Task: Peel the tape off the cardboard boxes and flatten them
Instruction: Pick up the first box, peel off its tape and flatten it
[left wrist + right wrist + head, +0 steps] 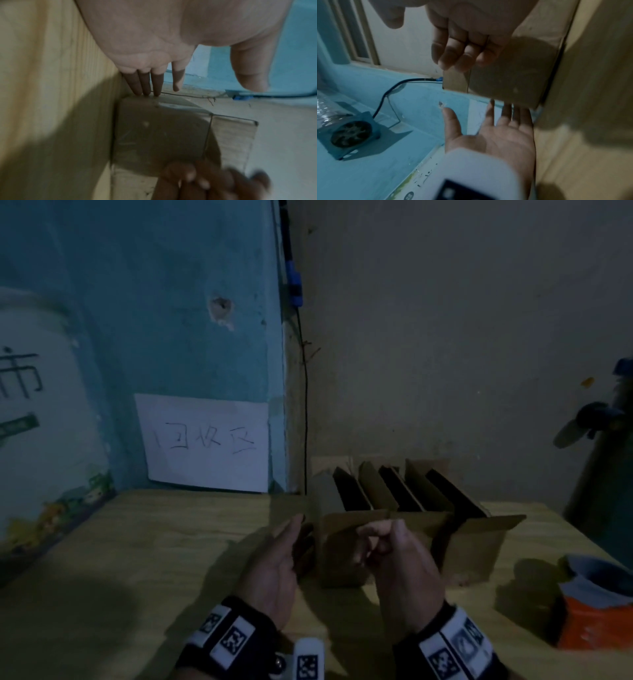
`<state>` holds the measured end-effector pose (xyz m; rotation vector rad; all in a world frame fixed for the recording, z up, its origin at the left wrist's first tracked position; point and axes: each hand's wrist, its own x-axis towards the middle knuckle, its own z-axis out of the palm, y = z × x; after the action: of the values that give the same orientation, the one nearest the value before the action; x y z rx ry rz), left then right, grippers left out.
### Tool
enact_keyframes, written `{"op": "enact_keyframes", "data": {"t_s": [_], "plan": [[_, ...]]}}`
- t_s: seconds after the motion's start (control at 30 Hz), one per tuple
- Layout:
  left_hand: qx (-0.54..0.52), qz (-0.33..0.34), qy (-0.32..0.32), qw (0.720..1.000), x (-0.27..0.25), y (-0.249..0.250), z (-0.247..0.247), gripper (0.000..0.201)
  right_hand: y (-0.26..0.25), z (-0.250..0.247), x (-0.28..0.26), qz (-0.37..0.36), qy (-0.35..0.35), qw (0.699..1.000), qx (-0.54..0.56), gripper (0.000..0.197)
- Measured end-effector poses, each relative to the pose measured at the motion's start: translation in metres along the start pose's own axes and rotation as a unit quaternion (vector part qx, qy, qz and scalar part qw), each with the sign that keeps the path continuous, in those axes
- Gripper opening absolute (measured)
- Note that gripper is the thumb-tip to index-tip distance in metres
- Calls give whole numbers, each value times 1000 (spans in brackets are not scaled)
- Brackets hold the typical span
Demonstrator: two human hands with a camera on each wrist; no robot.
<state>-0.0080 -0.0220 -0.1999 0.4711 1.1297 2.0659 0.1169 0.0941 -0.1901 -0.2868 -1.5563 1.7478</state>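
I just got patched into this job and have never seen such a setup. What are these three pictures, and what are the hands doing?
No machine here: a person works bare-handed, with a camera on the head and one on each wrist. The head view looks down at a wooden table with a row of open cardboard boxes by the wall. The left hand lies flat, fingers straight, against the nearest box; the left wrist view shows its fingertips at the box's edge. The right hand is curled in front of that box; whether it pinches tape is too dim to tell. An orange bag sits at the right.
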Motion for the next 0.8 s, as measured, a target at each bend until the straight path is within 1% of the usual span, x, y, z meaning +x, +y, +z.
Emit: {"op": "enact_keyframes", "data": {"t_s": [0.07,0.13,0.23,0.33,0.43,0.47,0.5,0.53,0.6,0.67,0.7,0.77,0.8], "plan": [[24,10,1,1000,1,-2,7,63,5,3,4,12,28,999,37,45],[26,13,10,1000,2,-1,11,60,9,4,7,14,52,997,59,48],[19,9,23,1000,2,2,9,59,11,1,11,22,47,997,65,41],[30,3,41,999,3,2,5,75,19,-4,15,23,56,996,58,54],[31,20,42,998,-1,4,6,91,23,-7,15,13,35,998,44,66],[28,24,43,998,-2,4,6,90,21,-8,14,20,34,998,50,71],[26,25,44,998,-2,5,6,85,22,-8,13,28,37,998,53,76],[24,23,46,998,-3,5,7,80,21,-7,11,34,37,997,51,76],[19,11,52,998,-2,4,5,79,18,-5,9,51,23,998,36,66],[27,4,60,998,-1,3,4,74,10,-3,7,73,-16,997,34,36],[27,4,61,998,-1,2,4,71,9,-5,7,82,-37,995,38,30],[15,-1,63,998,-2,2,5,72,9,-8,7,98,-63,993,32,39],[8,-6,65,998,-3,3,5,76,9,-8,8,105,-66,992,22,45]]}}
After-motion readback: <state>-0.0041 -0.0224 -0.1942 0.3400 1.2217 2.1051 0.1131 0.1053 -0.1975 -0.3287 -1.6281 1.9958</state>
